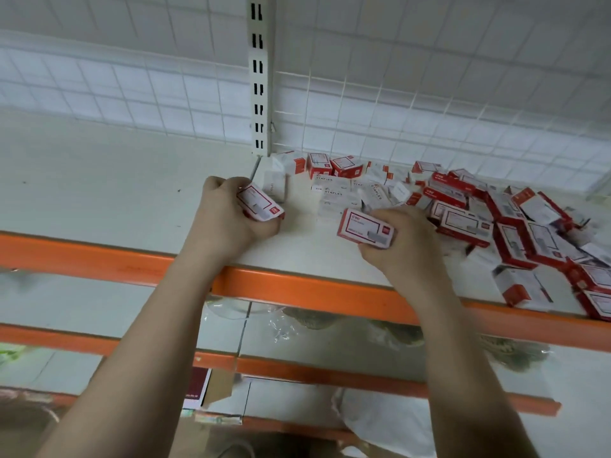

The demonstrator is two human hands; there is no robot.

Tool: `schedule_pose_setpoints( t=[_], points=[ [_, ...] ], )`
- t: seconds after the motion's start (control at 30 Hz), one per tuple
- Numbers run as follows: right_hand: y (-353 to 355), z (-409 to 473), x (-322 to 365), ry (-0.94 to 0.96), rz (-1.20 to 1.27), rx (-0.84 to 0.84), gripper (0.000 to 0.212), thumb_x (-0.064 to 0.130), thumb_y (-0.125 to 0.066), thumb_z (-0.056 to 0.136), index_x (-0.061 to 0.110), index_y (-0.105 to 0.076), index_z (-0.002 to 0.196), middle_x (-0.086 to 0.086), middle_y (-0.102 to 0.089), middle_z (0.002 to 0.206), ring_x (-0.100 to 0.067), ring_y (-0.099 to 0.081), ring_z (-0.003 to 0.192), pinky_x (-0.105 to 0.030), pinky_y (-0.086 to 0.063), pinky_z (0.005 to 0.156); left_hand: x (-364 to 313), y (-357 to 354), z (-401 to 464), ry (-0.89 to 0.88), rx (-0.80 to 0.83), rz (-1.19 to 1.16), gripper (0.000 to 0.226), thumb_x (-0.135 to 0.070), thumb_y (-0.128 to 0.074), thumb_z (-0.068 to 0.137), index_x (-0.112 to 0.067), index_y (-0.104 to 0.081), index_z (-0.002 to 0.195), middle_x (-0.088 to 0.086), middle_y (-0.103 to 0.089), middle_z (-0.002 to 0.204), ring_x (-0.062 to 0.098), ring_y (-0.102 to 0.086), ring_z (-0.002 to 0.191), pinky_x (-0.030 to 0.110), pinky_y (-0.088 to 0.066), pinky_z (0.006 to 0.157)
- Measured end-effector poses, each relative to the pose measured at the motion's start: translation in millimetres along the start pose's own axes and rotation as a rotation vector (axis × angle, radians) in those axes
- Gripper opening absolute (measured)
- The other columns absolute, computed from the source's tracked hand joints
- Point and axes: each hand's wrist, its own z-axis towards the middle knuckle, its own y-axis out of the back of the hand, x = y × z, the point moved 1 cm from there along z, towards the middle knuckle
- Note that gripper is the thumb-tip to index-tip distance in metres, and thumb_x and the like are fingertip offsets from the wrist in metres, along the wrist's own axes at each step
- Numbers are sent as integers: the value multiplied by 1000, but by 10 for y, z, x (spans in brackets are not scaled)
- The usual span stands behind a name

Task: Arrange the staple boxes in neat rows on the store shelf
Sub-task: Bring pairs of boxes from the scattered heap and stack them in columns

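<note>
Red-and-white staple boxes (479,213) lie jumbled at the shelf's (132,200) right, each hand gripping one: left hand (228,219), right hand (400,239); next, seemingly, starting a row.

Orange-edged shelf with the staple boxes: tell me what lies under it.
Under the shelf sit lower orange-edged shelves holding crumpled clear plastic bags with dark contents that I cannot identify. The arms and the shelf itself hide the rest.
</note>
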Motion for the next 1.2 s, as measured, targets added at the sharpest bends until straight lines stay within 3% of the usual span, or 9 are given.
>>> schedule_pose_setpoints(
  t=[0.13,0.23,0.3,0.47,0.6,0.7,0.8,1.0,1.2],
  points=[
    [-277,-19,404,46,9,-13,48,21,-75,73,18,-60,119,4,-47,107,-4,-42,95,9,-27,68,303,424,-33,33,-47,22,72,-28,-82,62,-10,-48,123,2,-44,112,9,-45,88,10,-33,77],
    [-550,-76,786,69,53,-13,44,21,-75,72,19,-61,114,1,-59,104,-12,-55,93,-6,-40,72,607,822,-55,51,-57,35,70,-34,-80,64,-12,-47,122,-4,-52,105,13,-53,93,24,-41,80],
    [-751,-134,1101,55,112,-26,42,17,-75,73,16,-62,113,3,-64,101,-12,-61,90,-13,-47,71,840,1134,-65,57,-60,48,68,-34,-79,66,-12,-46,122,-6,-52,100,14,-53,93,24,-40,78],
    [-1357,-297,2004,43,200,-64,40,12,-74,74,12,-64,112,-1,-69,105,-12,-63,90,-9,-45,73,1484,2049,-91,57,-74,70,69,-32,-79,67,-13,-47,125,0,-59,109,15,-54,95,19,-36,76],
    [-1769,-357,2734,49,232,-32,36,13,-73,74,15,-65,109,2,-69,102,-5,-59,83,0,-39,65,1937,2776,-164,97,-94,103,76,-33,-80,65,-16,-46,130,1,-58,121,15,-54,107,14,-33,79],
    [-2006,-366,3210,57,257,9,31,13,-74,73,18,-66,103,7,-66,90,-7,-58,79,-6,-40,65,2212,3233,-209,149,-117,110,75,-33,-80,66,-16,-46,131,-1,-58,118,10,-51,96,12,-32,75],
    [-2237,-326,3594,79,297,51,29,13,-74,73,19,-66,100,12,-61,83,-8,-57,75,2,-37,60,2455,3597,-201,200,-185,127,74,-33,-78,67,-17,-45,131,-1,-58,116,9,-50,93,15,-33,75],
    [-2757,-95,4195,131,296,119,35,23,-74,75,15,-65,108,4,-69,101,-8,-58,81,-4,-36,59,2956,4117,-83,276,-297,191,77,-34,-75,69,-16,-41,136,3,-58,124,19,-55,111,24,-38,82],
    [-3319,330,4717,187,310,180,35,26,-75,77,15,-63,107,1,-69,106,-9,-59,83,-2,-36,55,3511,4521,334,315,-367,218,69,-31,-77,70,-10,-48,130,6,-57,119,15,-52,102,15,-31,75]
  ],
)
